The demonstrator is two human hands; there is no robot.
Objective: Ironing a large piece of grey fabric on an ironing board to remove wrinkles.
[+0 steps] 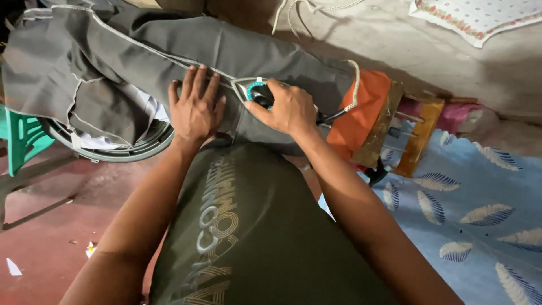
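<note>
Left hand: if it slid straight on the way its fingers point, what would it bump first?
The left hand lies flat on the grey garment, fingers pointing up-frame. It would probably meet the pale stitched seam first.

Dim, warm indoor light fell from above and slightly behind, casting soft shadows beneath the left hand [195, 107] and to the left of it across the floor [51, 226]. The frame was sharp around both hands, without glare, and slightly stretched and softened toward the corners.

Single head-worn view: steep downward look, close over wearer's chest and forearms, facing forward onto grey garment [169, 51] on board
</note>
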